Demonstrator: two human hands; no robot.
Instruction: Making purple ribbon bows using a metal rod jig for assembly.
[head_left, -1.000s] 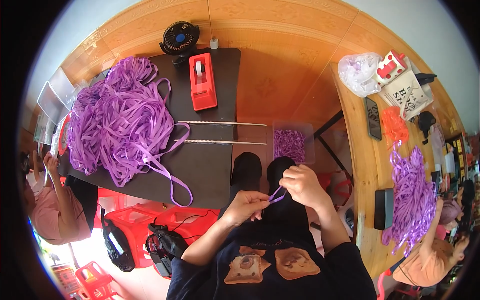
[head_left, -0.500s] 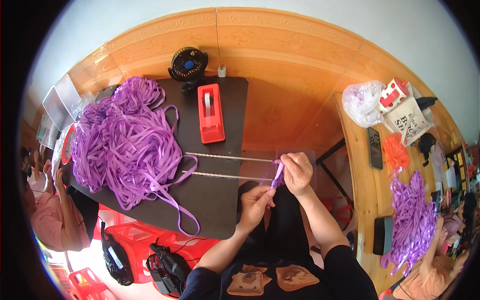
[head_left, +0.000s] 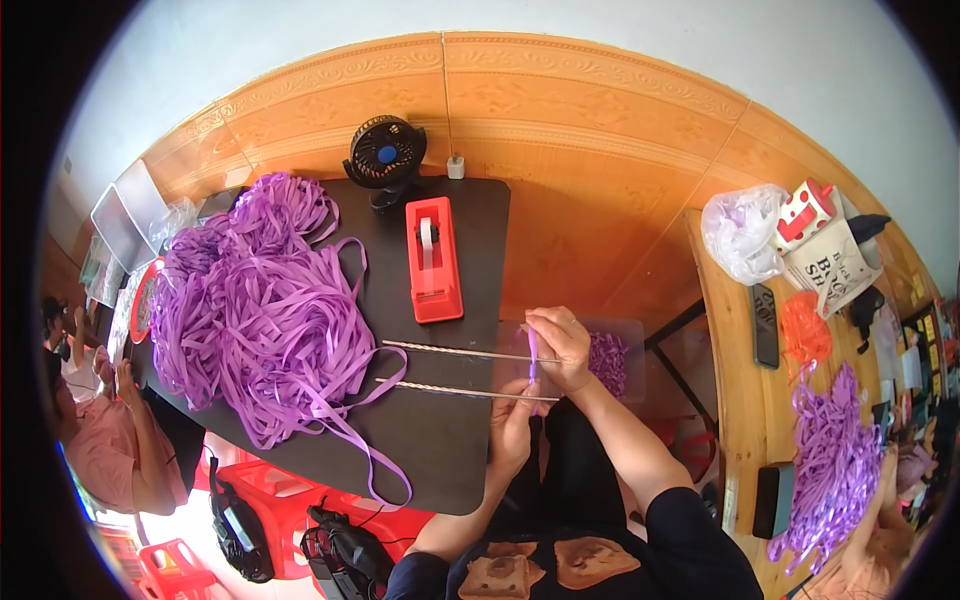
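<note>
Head cam: L hand & R hand, grip pinch-tight on purple strip, by blk tbl, orange wall

At left of frame, the left worktop, with the ribbon heap on its left part. Right of the heap, the tape dispenser; above that, slightly left, the fan. Below the dispenser, two rods, one above the other, reaching past the worktop's right edge to the left hand and right hand, with a ribbon strip between, across the rods. Partly behind the right hand, a bin. At right of frame, the right worktop, phone above the ribbon bundle.
</note>
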